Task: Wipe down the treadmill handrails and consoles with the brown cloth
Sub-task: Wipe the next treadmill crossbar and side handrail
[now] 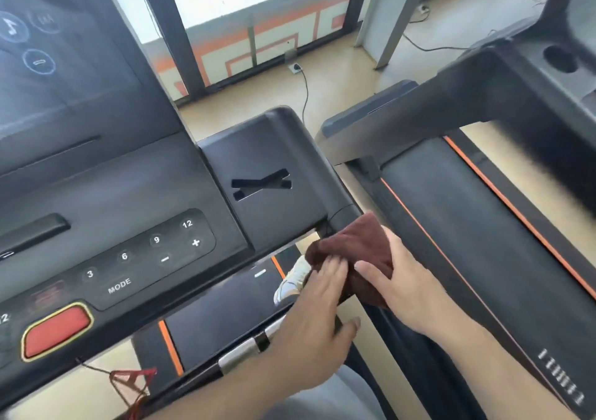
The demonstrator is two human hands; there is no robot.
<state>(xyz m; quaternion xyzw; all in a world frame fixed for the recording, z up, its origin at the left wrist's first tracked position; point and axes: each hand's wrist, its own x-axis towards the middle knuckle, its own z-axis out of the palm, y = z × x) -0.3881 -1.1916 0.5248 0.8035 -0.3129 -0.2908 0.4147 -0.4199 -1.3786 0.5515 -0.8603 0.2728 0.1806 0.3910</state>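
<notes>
Here we see the brown cloth (351, 252) bunched over the right handrail (346, 216) of the treadmill, just below the corner of the black console (129, 194). Our left hand (319, 316) lies on the lower left part of the cloth with straight fingers held close together and the thumb apart, while our right hand (403, 284) presses flat on the cloth's right side, fingers also straight and together. Beside us, well apart, stands a second treadmill (467, 210) with orange stripes.
</notes>
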